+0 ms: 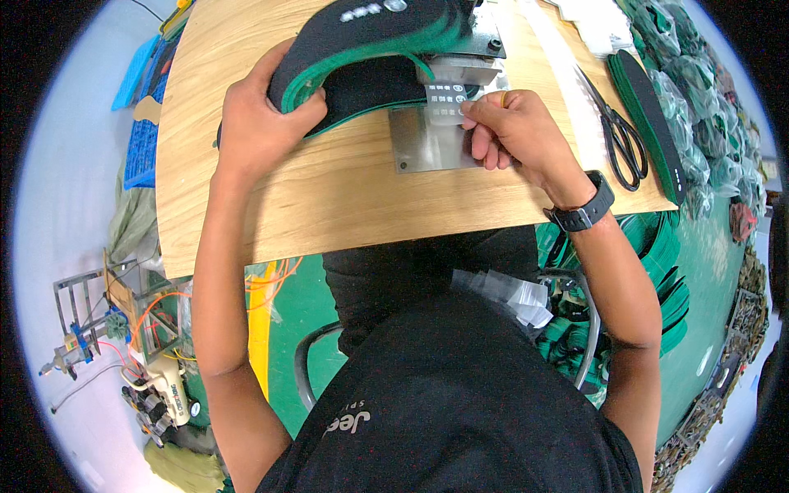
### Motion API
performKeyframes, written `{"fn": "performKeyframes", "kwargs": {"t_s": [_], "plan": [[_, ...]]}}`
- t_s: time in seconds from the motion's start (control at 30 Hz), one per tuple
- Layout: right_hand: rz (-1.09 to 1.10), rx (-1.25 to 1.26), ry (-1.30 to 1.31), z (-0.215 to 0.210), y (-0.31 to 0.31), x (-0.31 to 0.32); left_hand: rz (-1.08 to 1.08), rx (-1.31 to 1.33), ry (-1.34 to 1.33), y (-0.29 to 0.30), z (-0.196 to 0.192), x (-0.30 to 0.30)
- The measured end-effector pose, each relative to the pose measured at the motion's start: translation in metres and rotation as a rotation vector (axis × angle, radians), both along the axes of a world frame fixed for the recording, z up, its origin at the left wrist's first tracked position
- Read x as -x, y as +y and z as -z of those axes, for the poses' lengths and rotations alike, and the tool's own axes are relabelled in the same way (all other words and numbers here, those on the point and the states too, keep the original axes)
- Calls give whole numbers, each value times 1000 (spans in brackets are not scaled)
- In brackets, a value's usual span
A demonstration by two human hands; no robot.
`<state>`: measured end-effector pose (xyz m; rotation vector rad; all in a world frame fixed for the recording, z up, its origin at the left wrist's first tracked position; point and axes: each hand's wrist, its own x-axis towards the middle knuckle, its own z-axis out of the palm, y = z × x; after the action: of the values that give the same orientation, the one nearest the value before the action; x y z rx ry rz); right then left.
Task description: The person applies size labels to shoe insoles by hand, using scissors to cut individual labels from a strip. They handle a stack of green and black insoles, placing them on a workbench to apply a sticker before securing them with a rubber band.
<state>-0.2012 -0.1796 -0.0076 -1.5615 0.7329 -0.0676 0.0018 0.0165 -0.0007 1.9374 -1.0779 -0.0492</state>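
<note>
My left hand (267, 123) is closed around the near end of a bent stack of black and green insoles (374, 29), thumb against the green edges. Beneath the stack, a black insole (362, 89) reaches toward a small metal press (464, 70), its far end partly hidden. Between thumb and fingers of my right hand (519, 131) is a clear film strip (445, 100) with rows of white print. The film lies over the end of that insole, at the front of the press. A flat metal plate (427, 146) extends below it on the table.
Black-handled scissors (629, 152) and a stack of insoles (653, 131) lie along the right of the wooden table (329, 197), near a long white strip (571, 74). Bagged goods (707, 131) are piled beyond. Clear film pieces (509, 296) rest on my lap. A blue crate (144, 140) stands left.
</note>
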Motion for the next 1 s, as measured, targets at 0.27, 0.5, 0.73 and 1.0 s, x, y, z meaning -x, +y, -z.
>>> {"fn": "performKeyframes", "kwargs": {"t_s": [0.27,0.5,0.73,1.0], "plan": [[-11,71,-10,-1,2,-1,-51,-315,-151,-8,-11,9],[277,-146,-279,10,-15,22,66,-404,-260,-11,-21,13],[267,-225,-287,6,-17,32,73,-509,-502,-23,-14,1],[382,-187,-333,13,-22,33,169,-460,-431,-14,-13,-9]]}}
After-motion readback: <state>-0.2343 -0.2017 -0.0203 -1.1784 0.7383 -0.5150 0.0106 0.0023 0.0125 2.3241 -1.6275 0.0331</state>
